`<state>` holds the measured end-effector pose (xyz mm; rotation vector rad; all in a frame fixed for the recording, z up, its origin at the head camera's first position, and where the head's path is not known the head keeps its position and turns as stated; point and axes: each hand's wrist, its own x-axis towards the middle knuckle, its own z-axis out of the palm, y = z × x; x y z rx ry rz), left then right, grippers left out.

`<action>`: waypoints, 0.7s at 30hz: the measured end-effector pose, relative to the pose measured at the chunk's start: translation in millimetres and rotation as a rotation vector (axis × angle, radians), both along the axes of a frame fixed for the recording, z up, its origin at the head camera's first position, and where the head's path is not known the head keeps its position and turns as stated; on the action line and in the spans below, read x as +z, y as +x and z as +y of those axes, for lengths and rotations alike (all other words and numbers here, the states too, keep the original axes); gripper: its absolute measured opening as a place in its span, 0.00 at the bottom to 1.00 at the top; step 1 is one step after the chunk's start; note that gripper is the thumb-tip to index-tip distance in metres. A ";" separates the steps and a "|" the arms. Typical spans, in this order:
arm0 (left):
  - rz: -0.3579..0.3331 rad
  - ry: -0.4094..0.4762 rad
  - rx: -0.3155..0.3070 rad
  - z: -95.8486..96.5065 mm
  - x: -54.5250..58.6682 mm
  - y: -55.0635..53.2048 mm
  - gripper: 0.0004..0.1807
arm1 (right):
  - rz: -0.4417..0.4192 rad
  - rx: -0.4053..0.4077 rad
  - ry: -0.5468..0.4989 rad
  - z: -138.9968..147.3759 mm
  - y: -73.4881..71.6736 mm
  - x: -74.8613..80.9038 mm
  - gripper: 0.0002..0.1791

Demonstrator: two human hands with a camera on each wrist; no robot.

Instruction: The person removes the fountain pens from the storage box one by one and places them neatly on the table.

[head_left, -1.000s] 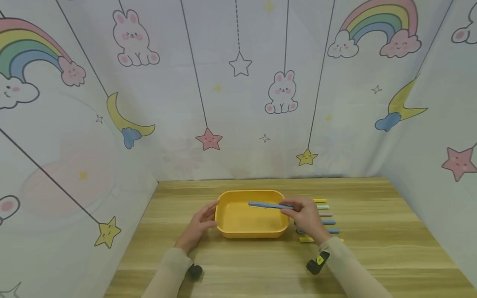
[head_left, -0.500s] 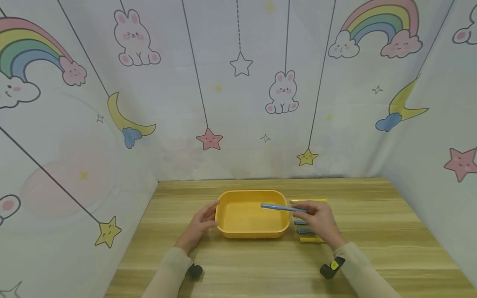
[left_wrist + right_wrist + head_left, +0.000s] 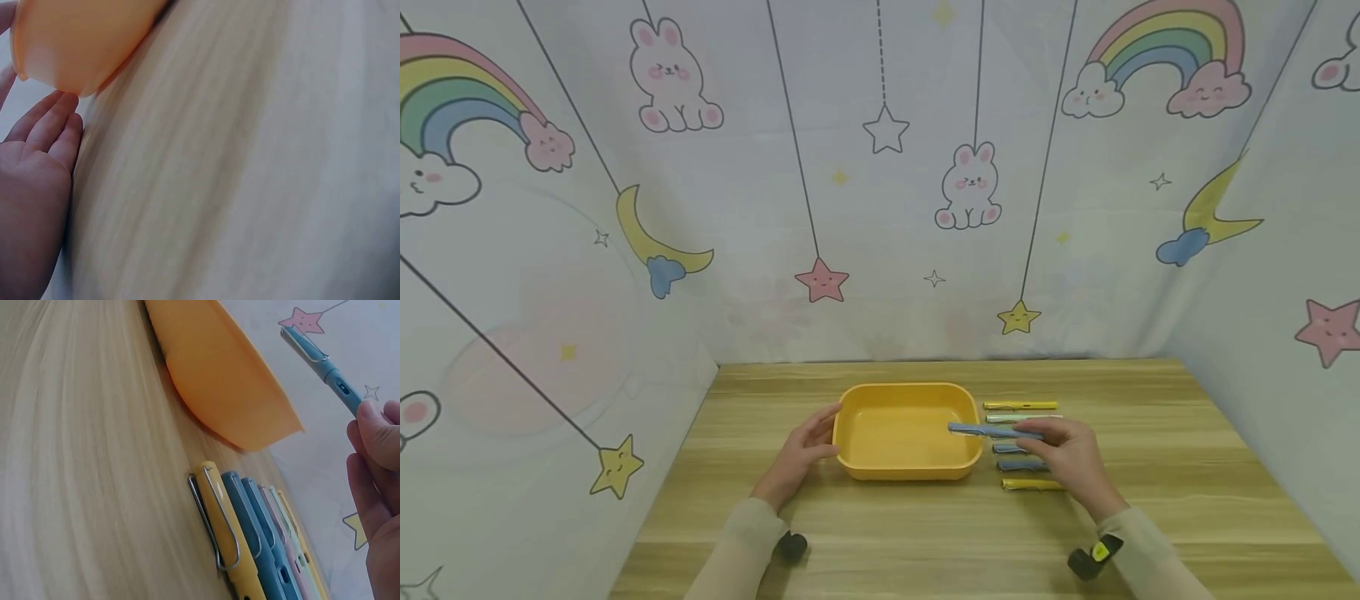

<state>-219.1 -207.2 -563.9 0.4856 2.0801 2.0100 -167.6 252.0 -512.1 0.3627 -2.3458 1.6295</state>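
In the head view, a blue fountain pen (image 3: 981, 430) with a metal clip is pinched at one end by my right hand (image 3: 1071, 458). It is held up over the right rim of the yellow tray (image 3: 910, 473), its clip end pointing left. The right wrist view shows the same blue fountain pen (image 3: 322, 365) between thumb and fingers, apart from the tray. My left hand (image 3: 801, 454) rests against the tray's left end. Its fingers (image 3: 53, 122) look fairly straight and touch the tray's outer wall (image 3: 81, 44) in the left wrist view.
Right of the tray lies a row of several pens: a yellow pen (image 3: 1018, 406) at the back, then mint, pinkish, and blue ones, and a front yellow pen (image 3: 225, 531). A patterned cloth (image 3: 880, 250) walls the wooden table (image 3: 910, 533) at back and sides.
My right hand has moved right and slightly toward me with the blue fountain pen, from over the tray to its right rim and the pen row. The left hand and tray have stayed put.
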 end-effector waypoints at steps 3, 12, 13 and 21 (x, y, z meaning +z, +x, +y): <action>-0.001 0.006 0.001 0.1 0.2 -0.3 0.40 | 0.002 -0.006 -0.018 5.9 5.0 -0.1 0.12; 0.002 -0.004 0.008 -1.2 -1.6 -2.7 0.39 | 0.018 -0.028 -0.062 25.5 19.8 -6.1 0.13; 0.002 -0.004 0.009 -1.5 -1.7 -2.9 0.39 | 0.017 -0.027 -0.061 27.6 21.8 -6.7 0.12; 0.001 -0.005 0.005 -1.5 -3.9 -2.9 0.39 | 0.019 -0.017 -0.033 45.1 38.5 -11.1 0.11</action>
